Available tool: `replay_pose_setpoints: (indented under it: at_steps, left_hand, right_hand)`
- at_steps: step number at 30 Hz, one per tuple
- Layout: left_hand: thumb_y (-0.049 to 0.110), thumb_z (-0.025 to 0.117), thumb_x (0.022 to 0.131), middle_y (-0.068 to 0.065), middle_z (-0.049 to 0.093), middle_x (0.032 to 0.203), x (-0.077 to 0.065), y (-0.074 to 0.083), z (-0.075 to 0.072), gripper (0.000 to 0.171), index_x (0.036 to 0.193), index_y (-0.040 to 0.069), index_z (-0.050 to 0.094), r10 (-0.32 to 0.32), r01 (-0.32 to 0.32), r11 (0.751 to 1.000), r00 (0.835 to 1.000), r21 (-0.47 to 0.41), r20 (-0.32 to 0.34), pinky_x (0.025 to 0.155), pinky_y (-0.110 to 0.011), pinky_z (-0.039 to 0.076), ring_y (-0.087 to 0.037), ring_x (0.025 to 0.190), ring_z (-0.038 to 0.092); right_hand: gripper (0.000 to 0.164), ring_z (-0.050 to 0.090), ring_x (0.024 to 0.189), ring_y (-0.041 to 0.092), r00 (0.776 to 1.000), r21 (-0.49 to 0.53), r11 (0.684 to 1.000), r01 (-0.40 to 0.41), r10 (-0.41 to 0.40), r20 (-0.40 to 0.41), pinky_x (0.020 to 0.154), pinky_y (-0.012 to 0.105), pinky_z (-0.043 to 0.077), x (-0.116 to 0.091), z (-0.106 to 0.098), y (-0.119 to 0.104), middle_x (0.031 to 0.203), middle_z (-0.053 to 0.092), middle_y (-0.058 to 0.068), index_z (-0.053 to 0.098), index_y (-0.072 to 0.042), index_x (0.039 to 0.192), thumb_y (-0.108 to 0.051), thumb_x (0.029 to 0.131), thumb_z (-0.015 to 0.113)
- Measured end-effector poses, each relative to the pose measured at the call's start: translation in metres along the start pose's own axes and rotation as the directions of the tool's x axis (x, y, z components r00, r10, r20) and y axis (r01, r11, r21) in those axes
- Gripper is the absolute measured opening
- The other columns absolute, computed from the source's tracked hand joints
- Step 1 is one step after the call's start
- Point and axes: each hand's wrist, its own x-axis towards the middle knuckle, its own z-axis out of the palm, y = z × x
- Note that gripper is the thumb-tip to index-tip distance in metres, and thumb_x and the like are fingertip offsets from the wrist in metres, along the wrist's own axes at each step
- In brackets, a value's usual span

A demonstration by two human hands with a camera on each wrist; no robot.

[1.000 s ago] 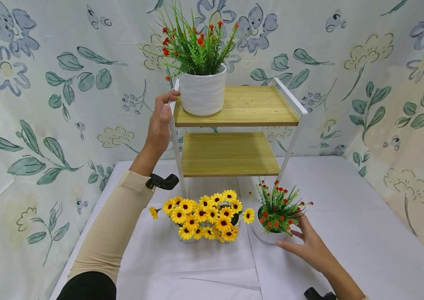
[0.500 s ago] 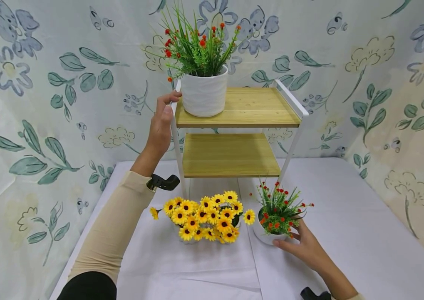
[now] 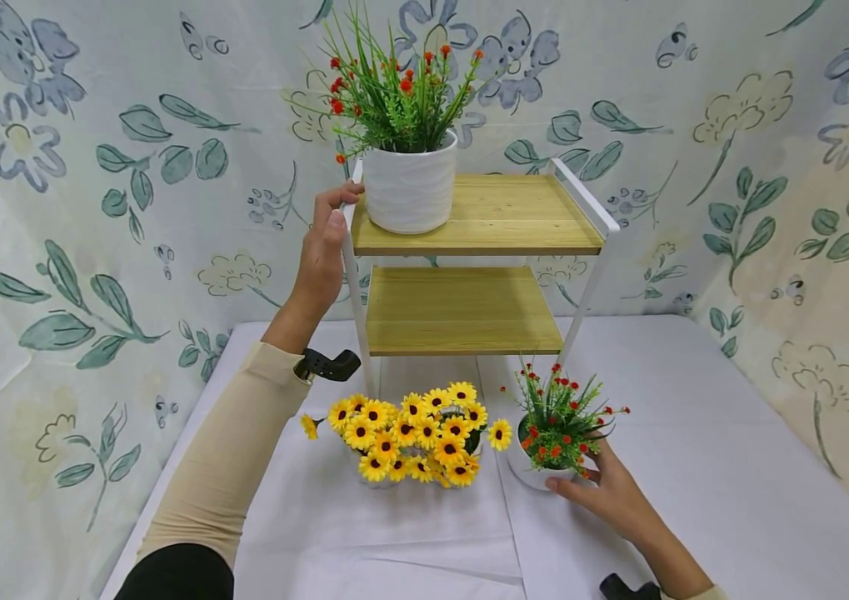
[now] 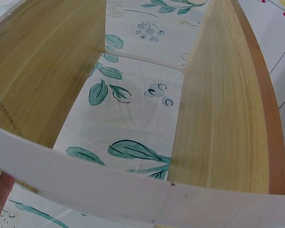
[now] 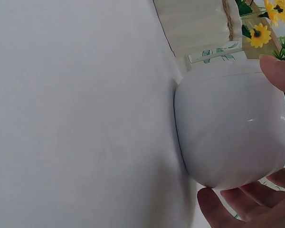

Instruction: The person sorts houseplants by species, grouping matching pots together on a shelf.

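Note:
My left hand (image 3: 322, 258) grips the white left side rail of a two-tier wooden shelf (image 3: 514, 208), fingers over its top edge. In the left wrist view a bit of a finger (image 4: 0, 197) shows beside the white side frame (image 4: 133, 185). On the upper board, just right of that hand, stands a large white pot (image 3: 411, 190) of grass with red flowers. My right hand (image 3: 614, 493) holds a small round white pot (image 5: 232, 126) of red-flowered greenery (image 3: 557, 417), thumb on one side, fingers on the other. This pot stands on the white cloth.
Yellow sunflowers (image 3: 412, 433) stand in front of the shelf, left of the small pot, their containers mostly hidden. The lower board (image 3: 461, 310) lies beneath the upper one. White cloth (image 3: 364, 542) covers the table, and a floral-print curtain (image 3: 244, 167) hangs behind.
My right thumb and fingers have drawn in slightly to the left against the small pot. The left hand keeps its hold on the shelf; the head view has shifted a little.

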Motion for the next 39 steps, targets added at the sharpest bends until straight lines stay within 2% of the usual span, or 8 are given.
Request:
replay_pose_setpoints:
  at_steps: [6, 17, 25, 32, 39]
  left_hand:
    - [0.035, 0.026, 0.095, -0.026, 0.04, 0.142, -0.0007, -0.0021, -0.0004, 0.056, 0.121, -0.014, 0.037, -0.003, 0.003, 1.0, 1.0, 0.003, 0.001, 0.112, -0.039, 0.022, -0.03, 0.14, 0.029]
    - [0.034, 0.026, 0.094, -0.025, 0.04, 0.142, -0.0001, -0.0016, -0.0003, 0.055, 0.122, -0.013, 0.037, -0.002, 0.002, 1.0, 1.0, 0.001, -0.004, 0.112, -0.04, 0.022, -0.03, 0.139, 0.03]
    - [0.033, 0.026, 0.094, -0.024, 0.04, 0.143, -0.0005, -0.0011, 0.0, 0.055, 0.122, -0.013, 0.037, -0.015, 0.015, 1.0, 1.0, -0.001, 0.0, 0.112, -0.042, 0.023, -0.03, 0.139, 0.03]
    - [0.04, 0.026, 0.096, -0.026, 0.039, 0.143, -0.0004, -0.0007, 0.0, 0.061, 0.122, -0.014, 0.036, -0.009, 0.009, 1.0, 1.0, -0.007, -0.003, 0.113, -0.042, 0.021, -0.031, 0.14, 0.028]
    - [0.036, 0.026, 0.095, -0.027, 0.039, 0.142, 0.0, 0.0006, 0.0003, 0.058, 0.121, -0.015, 0.036, -0.008, 0.008, 1.0, 1.0, -0.008, 0.001, 0.113, -0.043, 0.02, -0.032, 0.14, 0.028]
  right_hand:
    - [0.106, 0.035, 0.133, 0.046, 0.999, 0.013, 0.999, 0.034, -0.034, -0.019, 0.095, 0.06, 0.042, 0.0009, 0.0018, 0.0035, 0.151, 0.033, 0.019, 0.015, -0.016, 0.154, -0.031, 0.074, 0.082]
    - [0.101, 0.039, 0.13, 0.046, 0.999, -0.005, 1.0, 0.029, -0.029, -0.036, 0.094, 0.061, 0.042, 0.0016, 0.0031, 0.0038, 0.15, 0.035, 0.017, 0.019, -0.016, 0.153, -0.033, 0.076, 0.081]
    - [0.102, 0.04, 0.129, 0.046, 0.999, -0.023, 1.0, -0.009, 0.008, -0.046, 0.093, 0.061, 0.042, 0.0021, 0.004, -0.0007, 0.149, 0.037, 0.018, 0.019, -0.016, 0.153, -0.036, 0.075, 0.081]
    - [0.103, 0.042, 0.127, 0.046, 0.996, -0.054, 0.997, -0.058, 0.054, -0.064, 0.092, 0.062, 0.043, 0.0031, 0.007, -0.0016, 0.146, 0.041, 0.017, 0.022, -0.016, 0.152, -0.038, 0.072, 0.083]
    - [0.098, 0.046, 0.125, 0.043, 0.995, -0.067, 0.996, -0.054, 0.048, -0.086, 0.091, 0.059, 0.045, 0.0041, 0.0084, 0.0009, 0.142, 0.045, 0.016, 0.028, -0.013, 0.149, -0.036, 0.072, 0.084]
